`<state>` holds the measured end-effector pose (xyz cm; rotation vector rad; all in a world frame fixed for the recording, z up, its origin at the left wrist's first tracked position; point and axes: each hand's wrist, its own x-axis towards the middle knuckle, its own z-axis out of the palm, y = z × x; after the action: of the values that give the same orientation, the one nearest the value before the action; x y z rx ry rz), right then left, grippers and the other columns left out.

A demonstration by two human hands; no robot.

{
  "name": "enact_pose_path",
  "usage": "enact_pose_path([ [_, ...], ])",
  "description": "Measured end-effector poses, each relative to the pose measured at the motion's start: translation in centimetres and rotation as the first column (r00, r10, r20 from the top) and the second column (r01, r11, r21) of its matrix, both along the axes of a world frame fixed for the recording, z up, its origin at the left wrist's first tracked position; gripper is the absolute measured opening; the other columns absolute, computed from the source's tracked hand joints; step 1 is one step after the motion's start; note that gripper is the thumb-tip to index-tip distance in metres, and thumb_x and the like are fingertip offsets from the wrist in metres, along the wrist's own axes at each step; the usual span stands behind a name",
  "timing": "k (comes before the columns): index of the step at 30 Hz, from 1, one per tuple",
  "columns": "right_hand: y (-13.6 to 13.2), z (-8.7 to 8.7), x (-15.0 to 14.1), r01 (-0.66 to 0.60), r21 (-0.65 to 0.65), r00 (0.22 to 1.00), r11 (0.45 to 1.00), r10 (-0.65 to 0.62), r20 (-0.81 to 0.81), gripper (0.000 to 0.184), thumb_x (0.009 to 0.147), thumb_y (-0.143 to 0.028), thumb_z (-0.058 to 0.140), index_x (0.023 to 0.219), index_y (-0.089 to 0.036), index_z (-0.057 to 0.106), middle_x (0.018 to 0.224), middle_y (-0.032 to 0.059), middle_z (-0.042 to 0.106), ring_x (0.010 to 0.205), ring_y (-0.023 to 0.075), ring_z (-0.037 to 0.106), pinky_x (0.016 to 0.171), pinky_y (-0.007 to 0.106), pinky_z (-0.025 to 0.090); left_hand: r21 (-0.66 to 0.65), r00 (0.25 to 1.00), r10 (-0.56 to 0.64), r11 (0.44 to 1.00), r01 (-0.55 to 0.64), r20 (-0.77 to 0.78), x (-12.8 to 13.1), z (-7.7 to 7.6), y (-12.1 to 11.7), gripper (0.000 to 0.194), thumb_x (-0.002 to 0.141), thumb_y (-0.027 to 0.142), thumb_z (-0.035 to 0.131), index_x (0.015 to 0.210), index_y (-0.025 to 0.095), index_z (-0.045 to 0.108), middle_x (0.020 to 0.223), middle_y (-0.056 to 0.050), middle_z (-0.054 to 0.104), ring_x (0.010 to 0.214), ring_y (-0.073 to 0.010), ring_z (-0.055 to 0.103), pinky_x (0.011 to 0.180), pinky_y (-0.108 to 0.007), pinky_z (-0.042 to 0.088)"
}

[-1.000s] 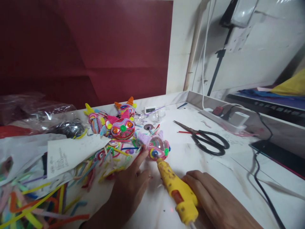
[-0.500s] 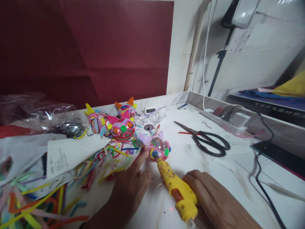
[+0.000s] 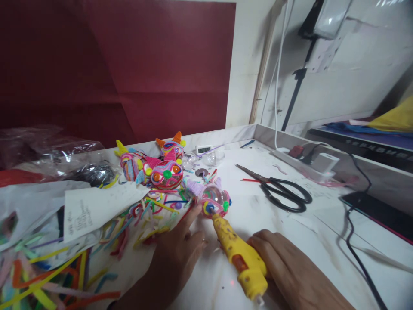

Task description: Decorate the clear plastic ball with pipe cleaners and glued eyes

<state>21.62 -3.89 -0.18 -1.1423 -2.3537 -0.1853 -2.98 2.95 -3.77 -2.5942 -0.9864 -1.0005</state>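
A yellow glue gun (image 3: 240, 258), its body speckled and marked with an orange patch, is gripped from the right by the right hand (image 3: 290, 271), whose fingers are wrapped around its rear half. The nozzle is pressed against a small clear ball (image 3: 214, 200) wound with pink, yellow and green pipe cleaner, which sits on the white table (image 3: 322, 241) near its middle, just ahead of both hands. The left hand (image 3: 176, 256) is laid flat and spread on the table, nothing held, its forefinger stretched out to touch the ball's near left side. Behind the ball, finished pipe-cleaner figures (image 3: 166, 172) with pointed ears are clustered together, and loose pipe cleaners (image 3: 48, 275) are strewn across the left. Black scissors (image 3: 280, 189) are seen lying shut to the right, well apart from the hands. Compared with a second earlier, the ball and the gun's tip are found slightly nearer the left forefinger; otherwise little has changed.
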Motion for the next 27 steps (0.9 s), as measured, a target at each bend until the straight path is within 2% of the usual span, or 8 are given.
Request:
enact_pose_path([
  [3,-0.09,-0.15,0.11,-0.012,-0.026,1.0,1.0,0.012,-0.007,0.027,0.092,-0.01,0.036,0.116,-0.017,0.047,0.091,0.0085,0.063,0.076,0.0192,0.063,0.069,0.03,0.054,0.006,1.0,0.005,1.0,-0.005,-0.01,-0.05,0.16,-0.01,0.016,0.088,0.012,0.052,0.09,0.015,0.067,0.132,-0.02,0.058,0.062,-0.0109,0.063,0.06,-0.027,0.057],
  [5,-0.11,-0.27,0.14,-0.033,-0.06,0.999,0.998,0.032,-0.017,0.023,0.095,-0.021,0.036,0.115,-0.017,0.046,0.092,0.0094,0.062,0.076,0.02,0.063,0.068,0.031,0.055,0.007,1.0,0.006,1.0,-0.006,-0.015,-0.06,0.24,-0.03,0.016,0.088,0.012,0.051,0.088,0.015,0.067,0.132,-0.02,0.058,0.059,-0.0102,0.062,0.057,-0.026,0.056],
  [7,-0.09,-0.36,0.12,-0.042,-0.081,0.999,0.996,0.04,-0.029,0.026,0.097,-0.032,0.034,0.115,-0.017,0.046,0.092,0.0099,0.061,0.076,0.0203,0.062,0.067,0.031,0.055,0.003,1.0,0.003,1.0,-0.003,-0.02,-0.04,0.27,-0.05,0.016,0.088,0.012,0.051,0.087,0.015,0.067,0.133,-0.019,0.058,0.057,-0.0096,0.06,0.055,-0.026,0.055],
  [12,0.06,-0.44,0.08,-0.056,-0.024,0.997,0.998,0.054,-0.051,0.039,0.1,-0.042,0.024,0.119,-0.015,0.044,0.093,0.0111,0.06,0.079,0.0209,0.062,0.072,0.033,0.055,0.002,1.0,0.011,1.0,-0.011,-0.018,0.02,0.18,-0.12,0.017,0.09,0.013,0.05,0.092,0.015,0.067,0.133,-0.019,0.058,0.059,-0.0102,0.061,0.058,-0.026,0.056],
  [19,0.11,-0.74,0.13,-0.044,-0.117,0.997,0.992,0.036,-0.067,0.033,0.099,-0.044,0.035,0.113,-0.017,0.049,0.093,0.0092,0.06,0.077,0.0184,0.061,0.07,0.029,0.054,-0.003,1.0,0.005,1.0,-0.005,-0.017,-0.16,-0.31,0.02,0.016,0.088,0.011,0.05,0.09,0.014,0.066,0.134,-0.02,0.057,0.059,-0.0097,0.061,0.058,-0.026,0.056],
  [23,-0.09,-0.66,0.0,-0.022,-0.024,0.993,0.999,0.019,-0.118,0.037,0.1,-0.041,0.026,0.114,-0.017,0.051,0.091,0.0104,0.062,0.075,0.0204,0.062,0.069,0.032,0.054,0.009,1.0,0.009,1.0,-0.008,-0.012,-0.13,-0.19,-0.01,0.018,0.088,0.01,0.049,0.09,0.015,0.066,0.134,-0.02,0.057,0.061,-0.0104,0.062,0.059,-0.027,0.056],
  [27,-0.13,-0.57,-0.09,-0.016,0.007,0.995,1.0,0.016,-0.099,0.029,0.098,-0.033,0.035,0.114,-0.018,0.054,0.091,0.0101,0.064,0.074,0.0209,0.063,0.068,0.033,0.054,0.019,1.0,0.007,1.0,-0.007,-0.024,0.03,0.1,-0.1,0.02,0.09,0.012,0.047,0.089,0.014,0.067,0.133,-0.019,0.058,0.059,-0.01,0.061,0.056,-0.026,0.055],
])
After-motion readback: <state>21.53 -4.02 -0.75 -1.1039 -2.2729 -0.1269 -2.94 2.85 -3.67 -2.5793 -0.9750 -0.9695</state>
